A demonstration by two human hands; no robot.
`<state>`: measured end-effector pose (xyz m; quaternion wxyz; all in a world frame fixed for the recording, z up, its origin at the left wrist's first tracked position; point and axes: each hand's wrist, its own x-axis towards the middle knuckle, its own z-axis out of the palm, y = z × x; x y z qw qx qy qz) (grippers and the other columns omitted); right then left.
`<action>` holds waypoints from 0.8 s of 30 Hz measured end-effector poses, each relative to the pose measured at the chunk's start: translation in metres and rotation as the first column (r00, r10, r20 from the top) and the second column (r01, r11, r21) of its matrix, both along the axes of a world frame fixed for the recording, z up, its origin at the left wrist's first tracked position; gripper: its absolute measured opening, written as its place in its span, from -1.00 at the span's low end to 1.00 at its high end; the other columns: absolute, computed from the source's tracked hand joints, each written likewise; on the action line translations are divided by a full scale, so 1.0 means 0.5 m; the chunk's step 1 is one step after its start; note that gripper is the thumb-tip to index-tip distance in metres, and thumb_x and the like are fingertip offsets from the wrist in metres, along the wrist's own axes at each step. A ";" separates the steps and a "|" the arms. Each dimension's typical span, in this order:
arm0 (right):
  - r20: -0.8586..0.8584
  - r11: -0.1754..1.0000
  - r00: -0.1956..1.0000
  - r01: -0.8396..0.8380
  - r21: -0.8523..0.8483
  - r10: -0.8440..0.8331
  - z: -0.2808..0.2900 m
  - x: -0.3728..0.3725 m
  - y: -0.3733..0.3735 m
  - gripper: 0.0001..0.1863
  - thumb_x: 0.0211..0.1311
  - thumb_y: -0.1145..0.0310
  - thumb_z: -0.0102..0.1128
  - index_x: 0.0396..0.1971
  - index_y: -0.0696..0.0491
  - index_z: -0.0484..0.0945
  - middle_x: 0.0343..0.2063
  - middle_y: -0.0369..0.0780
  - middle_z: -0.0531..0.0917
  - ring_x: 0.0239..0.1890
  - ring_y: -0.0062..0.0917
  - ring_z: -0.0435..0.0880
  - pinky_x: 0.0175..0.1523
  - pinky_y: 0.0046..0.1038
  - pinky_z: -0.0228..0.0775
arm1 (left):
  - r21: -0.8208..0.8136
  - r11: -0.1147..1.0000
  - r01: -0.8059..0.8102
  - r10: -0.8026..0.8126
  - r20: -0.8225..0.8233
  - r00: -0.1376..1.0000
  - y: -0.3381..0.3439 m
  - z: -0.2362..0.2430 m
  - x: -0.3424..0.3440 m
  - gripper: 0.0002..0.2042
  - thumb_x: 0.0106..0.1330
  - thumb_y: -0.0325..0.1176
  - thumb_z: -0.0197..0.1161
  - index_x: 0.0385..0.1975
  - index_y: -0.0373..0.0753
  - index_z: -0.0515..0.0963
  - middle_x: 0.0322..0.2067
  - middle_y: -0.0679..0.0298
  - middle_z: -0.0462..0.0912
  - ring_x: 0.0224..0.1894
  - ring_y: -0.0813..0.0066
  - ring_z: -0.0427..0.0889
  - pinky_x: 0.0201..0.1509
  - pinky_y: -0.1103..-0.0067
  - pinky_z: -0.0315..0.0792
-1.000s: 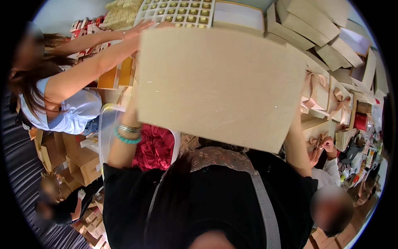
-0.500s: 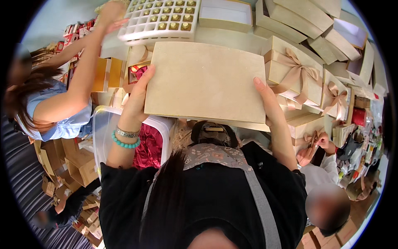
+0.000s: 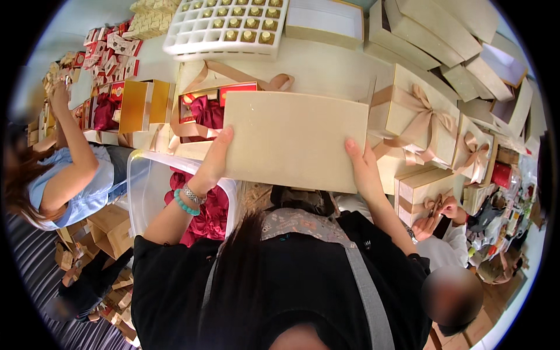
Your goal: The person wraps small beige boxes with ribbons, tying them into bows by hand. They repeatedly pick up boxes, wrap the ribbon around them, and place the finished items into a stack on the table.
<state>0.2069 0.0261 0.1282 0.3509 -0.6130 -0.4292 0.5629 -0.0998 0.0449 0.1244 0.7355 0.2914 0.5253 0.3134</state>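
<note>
A pale gold box lid (image 3: 297,143) is held level in front of me, its flat top facing up. My left hand (image 3: 214,156) grips its left end with the thumb on top. At the opposite end, my right hand (image 3: 363,164) holds it the same way; the fingers of both hands are mostly hidden under it. Just beyond the left part of the lid lies an opened gift box (image 3: 184,133) with dark red satin and red packs inside. A beige ribbon (image 3: 227,71) runs loose behind that box.
A white foam tray (image 3: 198,49) holds several gold-capped small bottles. Ribbon-tied boxes (image 3: 417,111) and stacked lids (image 3: 426,29) crowd the right. A clear plastic tub (image 3: 137,192) with dark red satin (image 3: 210,213) stands at my left. Co-workers sit on both sides, one handling a ribbon bow (image 3: 431,207).
The lid has come down toward me, exposing the opened gift box and ribbon behind it. The co-worker at left has drawn an arm back from beside the foam tray.
</note>
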 end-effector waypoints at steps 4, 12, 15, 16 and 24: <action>0.012 0.997 0.999 0.039 -0.068 -0.038 -0.022 -0.004 -0.005 -0.36 0.30 0.01 -0.03 0.15 0.25 0.23 0.02 -0.08 0.46 0.03 -0.46 0.44 0.14 -0.46 0.24 | 0.105 0.993 0.060 -0.068 0.076 0.995 -0.001 -0.066 -0.009 -0.40 0.42 0.04 -0.22 0.22 -0.38 0.14 0.11 0.16 0.37 0.12 0.45 0.37 0.19 0.53 0.26; 0.684 0.916 0.609 -0.254 -0.311 0.401 -0.004 0.017 0.037 -0.46 0.24 -0.01 0.02 -0.11 0.23 0.51 -0.30 0.02 0.62 -0.19 -0.26 0.60 -0.07 -0.29 0.41 | 0.246 0.962 0.118 -0.129 0.029 0.991 -0.003 -0.131 -0.010 -0.38 0.42 -0.04 -0.16 0.32 -0.31 -0.11 0.23 0.05 0.17 0.25 0.28 0.19 0.29 0.45 0.13; 0.878 0.711 -0.155 -0.531 -0.461 0.453 0.144 -0.042 0.207 -0.58 0.20 0.11 0.03 -0.19 0.17 0.57 -0.41 0.02 0.63 -0.32 -0.14 0.63 -0.22 -0.15 0.46 | 0.333 0.913 0.234 -0.149 -0.261 0.954 -0.093 -0.167 -0.014 -0.33 0.41 -0.03 -0.14 0.34 -0.30 -0.19 0.29 -0.06 0.05 0.33 0.12 0.06 0.33 0.39 0.04; 0.946 0.739 -0.088 -0.604 -0.299 0.311 0.117 -0.048 0.287 -0.62 0.18 0.16 0.02 -0.19 0.14 0.57 -0.42 0.01 0.64 -0.37 -0.12 0.64 -0.28 -0.12 0.46 | 0.339 0.895 0.290 -0.173 -0.334 0.926 -0.126 -0.169 -0.013 -0.32 0.40 -0.02 -0.13 0.34 -0.30 -0.20 0.30 -0.09 0.02 0.35 0.07 0.02 0.34 0.37 0.01; 0.932 0.844 -0.227 -0.403 -0.354 0.282 -0.339 0.039 0.742 -0.64 0.18 0.14 0.01 -0.11 0.04 0.53 -0.11 -0.07 0.58 0.04 -0.13 0.47 0.08 -0.19 0.34 | -0.420 0.651 0.632 -0.736 -0.554 0.390 -0.084 -0.094 -0.130 -0.46 0.32 0.12 -0.14 0.02 -0.25 0.36 -0.24 -0.03 0.59 -0.30 0.08 0.62 -0.23 0.30 0.47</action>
